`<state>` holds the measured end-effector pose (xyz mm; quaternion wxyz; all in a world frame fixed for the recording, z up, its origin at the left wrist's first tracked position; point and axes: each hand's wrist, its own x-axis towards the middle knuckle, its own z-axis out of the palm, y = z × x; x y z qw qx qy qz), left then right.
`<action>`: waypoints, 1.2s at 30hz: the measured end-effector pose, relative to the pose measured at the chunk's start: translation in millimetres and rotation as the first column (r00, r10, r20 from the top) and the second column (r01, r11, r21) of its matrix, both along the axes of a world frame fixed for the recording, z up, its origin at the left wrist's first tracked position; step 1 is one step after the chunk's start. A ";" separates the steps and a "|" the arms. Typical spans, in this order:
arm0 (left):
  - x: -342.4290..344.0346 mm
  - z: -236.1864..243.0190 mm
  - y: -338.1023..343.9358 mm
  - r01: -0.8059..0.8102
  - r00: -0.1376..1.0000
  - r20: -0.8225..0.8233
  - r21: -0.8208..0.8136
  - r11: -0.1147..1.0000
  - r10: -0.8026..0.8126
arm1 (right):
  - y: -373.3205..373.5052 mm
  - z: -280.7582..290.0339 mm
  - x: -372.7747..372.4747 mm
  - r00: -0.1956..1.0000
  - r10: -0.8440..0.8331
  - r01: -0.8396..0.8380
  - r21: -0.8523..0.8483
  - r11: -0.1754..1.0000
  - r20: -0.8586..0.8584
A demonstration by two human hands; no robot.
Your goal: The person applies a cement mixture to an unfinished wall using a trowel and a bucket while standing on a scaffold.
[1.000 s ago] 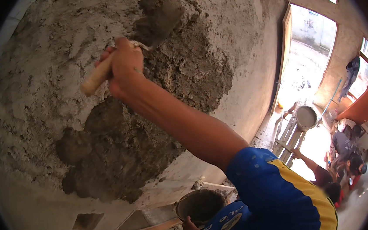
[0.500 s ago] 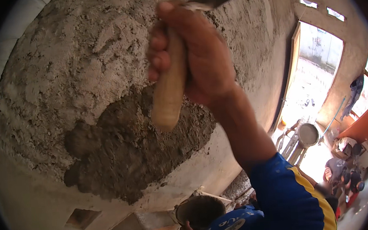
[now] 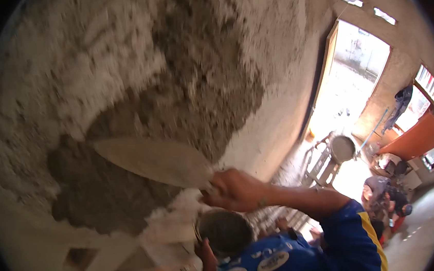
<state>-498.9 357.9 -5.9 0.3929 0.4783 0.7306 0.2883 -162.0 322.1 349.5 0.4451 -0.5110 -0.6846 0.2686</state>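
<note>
My right hand (image 3: 234, 189) is wrapped round the handle of a trowel (image 3: 152, 161), whose broad pointed blade extends left in front of the wall. Behind the blade, dark wet mortar (image 3: 188, 102) covers the middle of the rough wall (image 3: 90, 48). Whether the blade touches the mortar, I cannot tell. Low in the view, my left hand (image 3: 207, 254) grips the side of a round bucket (image 3: 225, 232) with dark content, held close to my blue shirt. The fingers on the bucket's far side are hidden.
A second round bucket (image 3: 343, 147) stands on a wooden stand near the bright open doorway (image 3: 351, 72). Several people (image 3: 387, 198) are gathered at the lower right. An orange panel (image 3: 416, 137) leans below the window. Small openings (image 3: 79, 259) pierce the wall at lower left.
My right hand has swung down with the trowel, turning the blade leftward. A dark band of mortar now shows higher up the wall. The left hand stays at the bucket.
</note>
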 end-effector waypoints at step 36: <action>270.2 188.9 9.4 0.817 0.522 -0.106 0.347 0.460 -0.846 | -123.4 -215.1 27.5 0.570 -0.417 -0.502 -0.702 0.506 -0.708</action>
